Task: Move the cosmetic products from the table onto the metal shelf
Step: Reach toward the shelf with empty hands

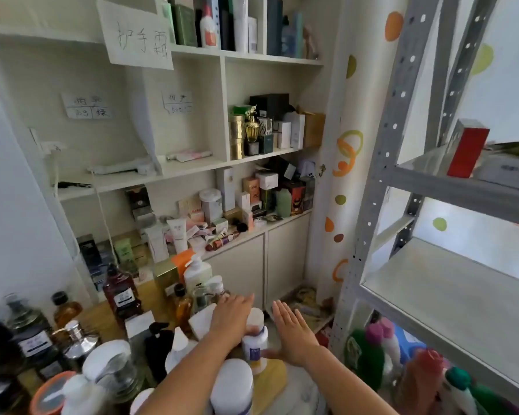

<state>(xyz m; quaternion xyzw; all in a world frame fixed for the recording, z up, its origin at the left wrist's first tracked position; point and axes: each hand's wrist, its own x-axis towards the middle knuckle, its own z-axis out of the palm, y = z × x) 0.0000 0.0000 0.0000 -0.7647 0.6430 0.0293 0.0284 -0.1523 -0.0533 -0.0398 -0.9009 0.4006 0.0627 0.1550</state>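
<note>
A wooden table at the lower left is crowded with cosmetic bottles. A white bottle with a blue label stands at its right edge. My left hand lies against that bottle's left side with fingers straight. My right hand is flat and open just right of the bottle, its thumb low near the bottle's base. A grey metal shelf stands at the right; its middle board is bare and its upper board carries a red box.
Dark glass bottles, a white pump bottle and white jars fill the table. White wall shelves behind hold many boxes. Colourful bottles stand on the metal shelf's bottom level. A dotted pillar stands between the two units.
</note>
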